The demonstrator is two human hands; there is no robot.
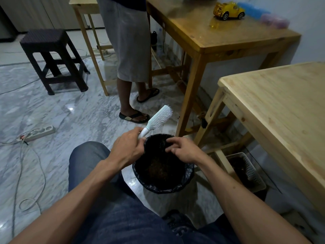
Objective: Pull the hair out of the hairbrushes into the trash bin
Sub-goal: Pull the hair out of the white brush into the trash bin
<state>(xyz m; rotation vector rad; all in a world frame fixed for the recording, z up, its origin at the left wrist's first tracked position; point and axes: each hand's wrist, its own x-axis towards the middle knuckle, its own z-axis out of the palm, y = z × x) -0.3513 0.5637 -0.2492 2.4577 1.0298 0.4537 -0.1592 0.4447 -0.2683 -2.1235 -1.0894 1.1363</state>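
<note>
My left hand [128, 149] grips the handle of a white hairbrush [158, 118], whose bristled head points up and away to the right. The bristles look free of hair. Just below stands a trash bin [189, 175] lined with a black bag, with a brownish mass of hair at its bottom. My right hand [182, 150] hovers over the bin's mouth with fingers bent and pinched together; against the dark bag I cannot tell whether a tuft of hair is between them.
A white slotted basket [253, 173] with dark contents sits on the floor right of the bin, under a pale wooden table [281, 110]. A second wooden table [219, 34] carries a yellow toy car [228, 10]. A person in sandals [133, 116] stands ahead. Dark stool [52, 59] and power strip [40, 132] lie left.
</note>
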